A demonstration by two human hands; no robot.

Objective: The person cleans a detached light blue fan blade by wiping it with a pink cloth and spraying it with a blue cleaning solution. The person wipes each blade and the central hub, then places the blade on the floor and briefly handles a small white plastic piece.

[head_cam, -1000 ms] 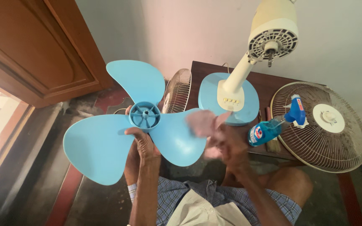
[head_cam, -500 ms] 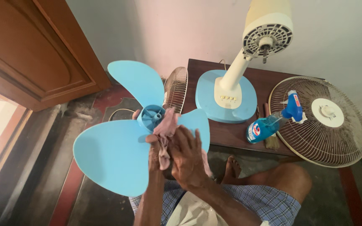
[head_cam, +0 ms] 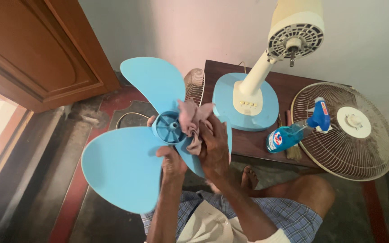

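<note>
Setting: a room corner with pale plastered walls, a dark worn floor (head_cam: 46, 189) with red-painted bands, and a brown panelled wooden door (head_cam: 37, 49) at upper left. A dark brown wooden bench (head_cam: 253, 139) stands against the wall.

On the bench: a pedestal fan body with a rounded light-blue plastic base (head_cam: 246, 105), a cream slanted neck and a cream motor housing (head_cam: 296, 31) with a slotted face and bare metal shaft. A round cream wire fan guard (head_cam: 345, 132), dusty, with a solid centre disc, leans at the bench's right end. A clear plastic spray bottle of blue liquid (head_cam: 293, 132) with a blue trigger head lies on its side against the guard. A second wire guard (head_cam: 195, 87) stands on edge at the bench's left end.

Held item: a light-blue three-blade plastic fan propeller (head_cam: 127, 157), smooth, broad rounded blades, ribbed round hub (head_cam: 169, 127). It is held in the air in front of the bench, above the person's lap, hub opening facing the camera; one blade points up, one down-left, the third lies behind the hands.

Left hand (head_cam: 173, 159): forearm raised upright, grip closed on the propeller just below the hub, fingertips showing behind it.

Right hand (head_cam: 214, 146): back toward the camera, fingers curled, grip closed on a crumpled pinkish-grey cloth rag (head_cam: 192, 119) pressed to the blade beside the hub.
</note>
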